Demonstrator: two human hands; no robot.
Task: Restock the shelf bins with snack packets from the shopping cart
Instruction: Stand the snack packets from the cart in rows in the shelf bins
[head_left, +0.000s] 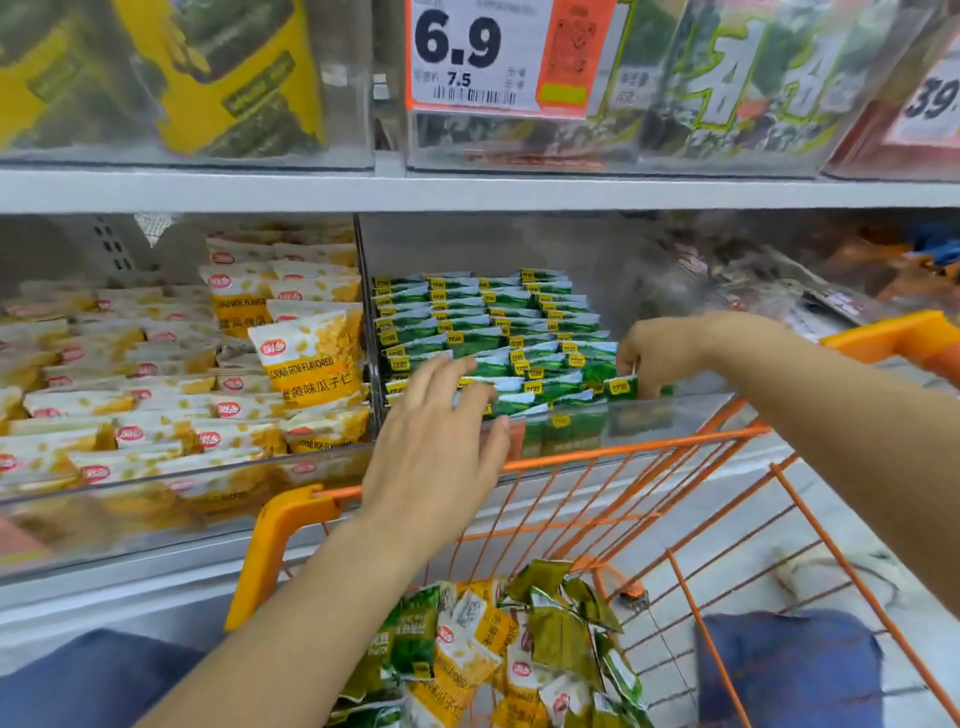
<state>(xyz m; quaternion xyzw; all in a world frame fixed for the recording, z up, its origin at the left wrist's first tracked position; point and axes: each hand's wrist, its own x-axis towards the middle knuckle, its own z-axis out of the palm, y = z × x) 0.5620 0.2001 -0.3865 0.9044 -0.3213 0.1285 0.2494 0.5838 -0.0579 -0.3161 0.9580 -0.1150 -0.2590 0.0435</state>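
Rows of small green snack packets (483, 332) fill a clear shelf bin (670, 410) in the middle. My left hand (441, 441) reaches over the bin's front edge with fingers straight and spread, touching the front packets. At the bin's right front corner, my right hand (660, 353) pinches a green packet (623, 387) that stands upright. Below, an orange wire shopping cart (613, 452) holds a heap of mixed green and yellow packets (498, 649).
The bin to the left holds several yellow-and-white crab roe flavoured packets (306, 358). A clear divider (366, 322) separates the two bins. The upper shelf (467, 189) carries seaweed packs and a 6.9 price tag (478, 52). My knees in blue trousers flank the cart.
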